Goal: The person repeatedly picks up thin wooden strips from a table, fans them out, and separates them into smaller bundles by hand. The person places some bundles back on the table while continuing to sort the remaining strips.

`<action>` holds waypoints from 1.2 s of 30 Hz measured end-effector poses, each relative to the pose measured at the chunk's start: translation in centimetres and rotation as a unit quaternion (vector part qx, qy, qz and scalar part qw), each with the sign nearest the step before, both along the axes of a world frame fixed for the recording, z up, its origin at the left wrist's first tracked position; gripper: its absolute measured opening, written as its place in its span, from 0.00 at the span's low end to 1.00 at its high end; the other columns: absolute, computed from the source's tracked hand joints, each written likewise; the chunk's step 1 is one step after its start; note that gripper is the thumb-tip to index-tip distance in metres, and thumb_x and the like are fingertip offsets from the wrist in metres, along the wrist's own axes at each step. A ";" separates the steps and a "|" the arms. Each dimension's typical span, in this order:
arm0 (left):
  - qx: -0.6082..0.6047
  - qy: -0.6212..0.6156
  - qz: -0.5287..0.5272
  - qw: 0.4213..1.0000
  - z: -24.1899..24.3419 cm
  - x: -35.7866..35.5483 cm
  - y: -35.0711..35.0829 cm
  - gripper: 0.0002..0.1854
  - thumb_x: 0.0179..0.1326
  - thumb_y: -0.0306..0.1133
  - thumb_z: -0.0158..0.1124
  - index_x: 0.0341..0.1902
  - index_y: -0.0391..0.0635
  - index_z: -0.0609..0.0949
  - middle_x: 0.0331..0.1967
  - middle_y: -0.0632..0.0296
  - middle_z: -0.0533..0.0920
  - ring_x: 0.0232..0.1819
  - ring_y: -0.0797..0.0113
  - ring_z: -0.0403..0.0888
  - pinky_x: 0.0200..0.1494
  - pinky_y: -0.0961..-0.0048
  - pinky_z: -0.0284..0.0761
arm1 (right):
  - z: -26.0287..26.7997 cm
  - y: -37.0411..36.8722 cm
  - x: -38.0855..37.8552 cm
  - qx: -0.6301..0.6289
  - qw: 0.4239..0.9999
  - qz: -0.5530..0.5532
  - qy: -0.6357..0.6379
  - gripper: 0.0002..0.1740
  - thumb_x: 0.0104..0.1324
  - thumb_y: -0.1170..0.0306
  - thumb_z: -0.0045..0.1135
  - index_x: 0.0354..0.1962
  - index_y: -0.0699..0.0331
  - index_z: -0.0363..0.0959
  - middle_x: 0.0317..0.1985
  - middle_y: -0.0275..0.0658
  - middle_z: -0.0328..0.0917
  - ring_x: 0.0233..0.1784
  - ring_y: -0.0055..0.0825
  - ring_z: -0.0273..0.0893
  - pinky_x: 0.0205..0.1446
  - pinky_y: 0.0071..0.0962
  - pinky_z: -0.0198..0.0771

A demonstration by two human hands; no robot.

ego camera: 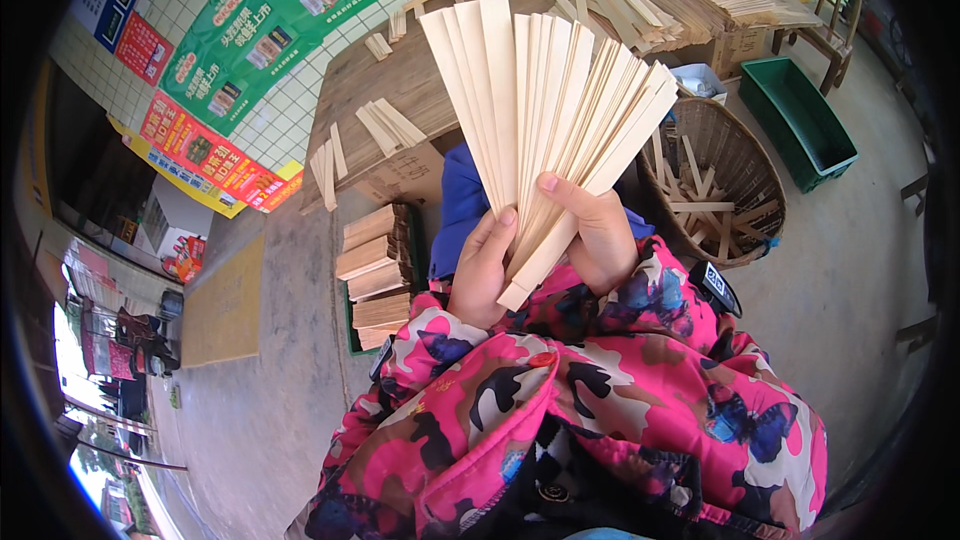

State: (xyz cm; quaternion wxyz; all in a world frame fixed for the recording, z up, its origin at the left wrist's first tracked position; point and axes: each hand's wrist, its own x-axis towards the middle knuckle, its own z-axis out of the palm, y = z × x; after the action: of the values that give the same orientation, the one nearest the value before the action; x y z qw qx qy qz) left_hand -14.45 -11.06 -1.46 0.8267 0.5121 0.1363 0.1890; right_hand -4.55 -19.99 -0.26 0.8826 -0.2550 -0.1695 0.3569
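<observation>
A fan of thin pale wooden slats (544,105) is spread upright in front of me, held near its narrow lower end by both hands. My left hand (484,262) grips the lower left edge, its thumb on the face of the slats. On the right side my right hand (592,229) clasps the fan, thumb pressed across the front. The fingers behind the slats are hidden. Beyond the fan, small groups of slats (390,126) lie on a wooden table (427,82), and larger piles of slats (630,11) rest at its far right.
A woven basket (776,202) with loose slats stands at the right, near a green plastic crate (799,120). Stacked slats (375,262) fill another green crate at the left, below the table. A cardboard box (405,172) sits under the table edge; a wooden chair (832,30) is at the far right.
</observation>
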 end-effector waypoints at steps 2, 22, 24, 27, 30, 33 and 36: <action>0.000 0.002 -0.021 1.000 0.2 -0.2 0.0 0.18 0.67 0.42 0.42 0.50 0.42 0.69 0.33 0.58 0.79 0.23 0.71 0.77 0.23 0.77 0.73 | -0.2 0.3 -0.1 -0.009 1.000 -0.027 -0.013 0.23 0.57 0.74 0.57 0.50 0.71 0.63 0.46 0.40 0.72 0.48 0.27 0.70 0.53 0.26 0.63; -0.140 -0.015 -0.081 0.987 -0.1 -0.4 0.1 0.23 0.68 0.43 0.40 0.59 0.41 0.64 0.50 0.55 0.74 0.47 0.65 0.75 0.49 0.69 0.71 | 0.4 -0.2 0.5 0.020 0.998 0.039 -0.040 0.28 0.56 0.71 0.58 0.53 0.70 0.61 0.47 0.41 0.70 0.48 0.30 0.70 0.53 0.29 0.64; -0.130 -0.019 -0.073 0.989 0.0 -0.5 0.0 0.22 0.68 0.43 0.39 0.57 0.40 0.66 0.47 0.56 0.75 0.44 0.66 0.77 0.45 0.71 0.73 | 0.4 -0.2 0.6 0.018 0.998 0.045 -0.039 0.28 0.56 0.71 0.58 0.53 0.70 0.61 0.47 0.41 0.70 0.48 0.29 0.70 0.53 0.29 0.64; -0.056 -0.023 -0.038 0.997 -0.2 -0.4 -0.2 0.20 0.68 0.42 0.40 0.52 0.38 0.70 0.41 0.58 0.77 0.38 0.71 0.77 0.40 0.75 0.73 | 0.4 -0.2 0.6 0.016 0.998 0.046 -0.036 0.27 0.56 0.72 0.58 0.52 0.70 0.61 0.47 0.41 0.71 0.48 0.29 0.70 0.53 0.28 0.64; 0.095 -0.008 0.059 0.994 -0.6 -0.2 -0.3 0.19 0.68 0.40 0.44 0.45 0.35 0.74 0.34 0.62 0.78 0.32 0.77 0.73 0.36 0.80 0.69 | 0.3 0.1 0.3 0.015 0.999 0.015 -0.029 0.26 0.56 0.73 0.58 0.52 0.70 0.62 0.47 0.41 0.71 0.48 0.28 0.70 0.53 0.28 0.64; 0.211 0.008 0.136 0.968 -1.0 -0.1 -0.1 0.19 0.68 0.41 0.44 0.38 0.35 0.76 0.27 0.65 0.77 0.27 0.82 0.68 0.31 0.82 0.66 | 0.1 0.2 0.2 0.013 0.999 -0.024 -0.028 0.26 0.56 0.73 0.57 0.52 0.71 0.61 0.47 0.41 0.70 0.49 0.29 0.69 0.54 0.28 0.63; 0.231 0.006 0.146 0.962 -1.2 0.0 0.0 0.20 0.68 0.41 0.43 0.36 0.35 0.76 0.25 0.66 0.76 0.26 0.84 0.66 0.29 0.83 0.64 | 0.0 0.3 0.3 0.003 0.998 -0.033 -0.044 0.27 0.57 0.72 0.56 0.53 0.71 0.60 0.48 0.42 0.69 0.50 0.30 0.69 0.55 0.29 0.63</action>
State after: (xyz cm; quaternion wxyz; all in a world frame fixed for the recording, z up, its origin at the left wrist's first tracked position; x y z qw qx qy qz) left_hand -14.50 -11.10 -2.71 0.6482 0.6652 0.1672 0.3308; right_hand -4.25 -19.68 -0.27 0.8863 -0.2735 -0.2010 0.3151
